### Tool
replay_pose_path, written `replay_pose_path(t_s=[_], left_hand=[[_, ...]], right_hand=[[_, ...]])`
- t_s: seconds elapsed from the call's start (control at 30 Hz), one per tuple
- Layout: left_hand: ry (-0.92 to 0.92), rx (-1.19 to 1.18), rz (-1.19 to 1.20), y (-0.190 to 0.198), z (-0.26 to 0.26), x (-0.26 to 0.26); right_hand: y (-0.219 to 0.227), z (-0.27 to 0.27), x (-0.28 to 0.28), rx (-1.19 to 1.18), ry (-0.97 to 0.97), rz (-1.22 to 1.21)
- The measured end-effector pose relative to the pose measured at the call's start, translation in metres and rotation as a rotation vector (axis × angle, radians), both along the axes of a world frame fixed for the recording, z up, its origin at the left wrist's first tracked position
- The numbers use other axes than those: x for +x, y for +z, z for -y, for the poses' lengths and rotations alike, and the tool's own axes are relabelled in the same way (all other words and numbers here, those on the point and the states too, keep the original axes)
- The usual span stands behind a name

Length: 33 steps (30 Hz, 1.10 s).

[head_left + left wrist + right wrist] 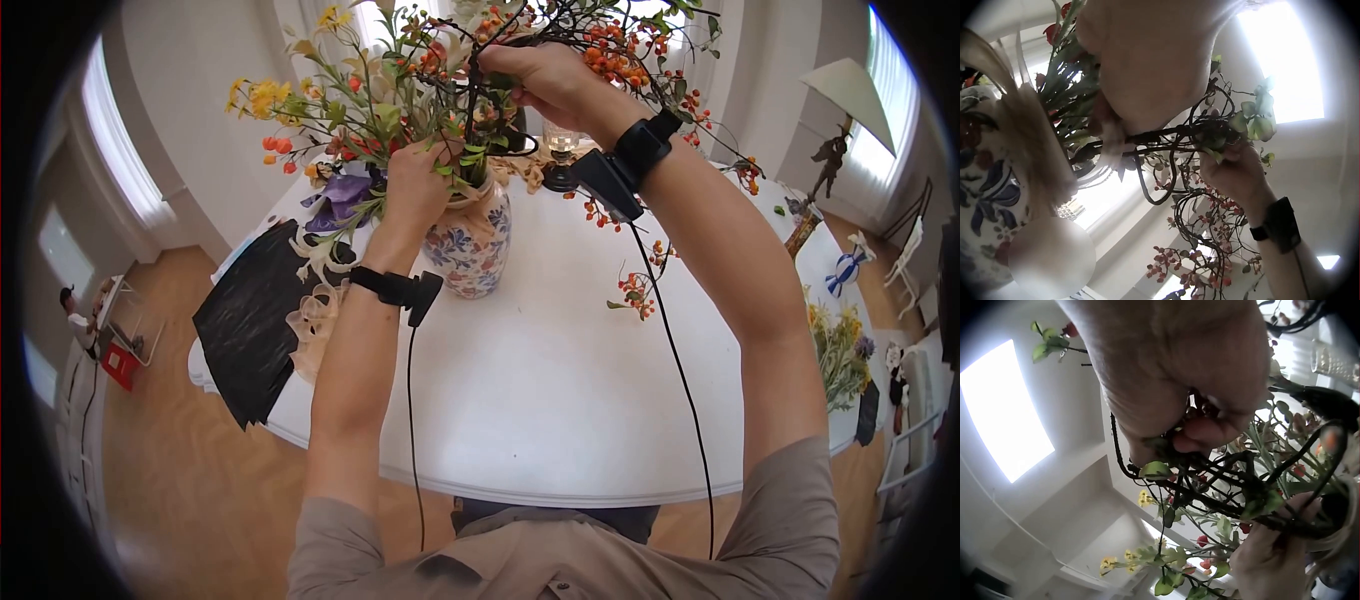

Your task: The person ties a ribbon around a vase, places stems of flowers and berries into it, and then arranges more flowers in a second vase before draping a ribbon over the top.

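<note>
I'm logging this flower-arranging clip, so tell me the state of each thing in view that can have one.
vase: upright on the table, filled with stems.
left hand: grips the stems at the vase's mouth.
right hand: holds the dark berry branches above the vase.
berry branches: held up, spreading right over the table.
glass: upright behind the vase.
loose berry sprig: lying on the table.

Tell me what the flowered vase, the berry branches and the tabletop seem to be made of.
Vase: probably glazed ceramic or porcelain, going by its glossy white body with painted blue and red flowers. Berry branches: likely artificial, since dark wiry stems curl in stiff loops and carry uniform orange beads; real twigs cannot be ruled out. Tabletop: smooth, matte white, perhaps painted wood or laminate.
</note>
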State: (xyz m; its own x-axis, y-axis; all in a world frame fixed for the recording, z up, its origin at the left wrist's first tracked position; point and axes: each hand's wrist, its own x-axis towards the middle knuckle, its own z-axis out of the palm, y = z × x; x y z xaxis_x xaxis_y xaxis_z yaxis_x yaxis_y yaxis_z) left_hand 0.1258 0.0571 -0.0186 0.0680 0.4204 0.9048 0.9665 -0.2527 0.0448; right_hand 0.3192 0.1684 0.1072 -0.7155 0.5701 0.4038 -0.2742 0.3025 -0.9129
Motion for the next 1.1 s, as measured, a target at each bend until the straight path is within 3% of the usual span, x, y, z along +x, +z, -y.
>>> replay_pose_path(t_s=[0.13, 0.2, 0.3, 0.4, 0.53, 0.6, 0.83, 0.9, 1.0, 1.1], left_hand=[[0.049, -0.007, 0.008, 0.005, 0.003, 0.008], [0.047, 0.001, 0.024, 0.009, 0.003, 0.01], [0.011, 0.042, 0.02, 0.017, 0.006, 0.017], [-0.035, -0.032, 0.174, 0.013, 0.001, 0.015], [-0.067, -0.087, 0.184, 0.0, -0.004, 0.007], [-0.014, -0.072, 0.129, -0.014, -0.014, -0.005], [0.131, -0.173, 0.063, 0.004, 0.003, 0.016], [0.25, -0.348, 0.12, 0.004, 0.001, 0.015], [0.169, -0.282, 0.127, -0.001, 0.002, 0.012], [0.248, -0.391, 0.097, 0.005, 0.002, 0.008]], right_hand=[[0.004, -0.003, -0.006, 0.031, 0.018, -0.086], [0.01, -0.004, -0.005, 0.072, 0.012, 0.024], [0.016, -0.004, -0.006, 0.114, -0.023, 0.004], [0.016, -0.003, -0.009, 0.121, -0.02, -0.016], [0.011, -0.01, -0.017, 0.105, 0.014, 0.016], [0.008, -0.009, -0.021, 0.119, -0.012, 0.029], [0.006, -0.02, -0.026, 0.089, -0.033, 0.031], [0.006, -0.027, -0.029, 0.102, -0.049, 0.019], [0.006, -0.032, -0.029, 0.114, -0.037, 0.006], [0.006, -0.044, -0.032, 0.225, -0.027, 0.009]])
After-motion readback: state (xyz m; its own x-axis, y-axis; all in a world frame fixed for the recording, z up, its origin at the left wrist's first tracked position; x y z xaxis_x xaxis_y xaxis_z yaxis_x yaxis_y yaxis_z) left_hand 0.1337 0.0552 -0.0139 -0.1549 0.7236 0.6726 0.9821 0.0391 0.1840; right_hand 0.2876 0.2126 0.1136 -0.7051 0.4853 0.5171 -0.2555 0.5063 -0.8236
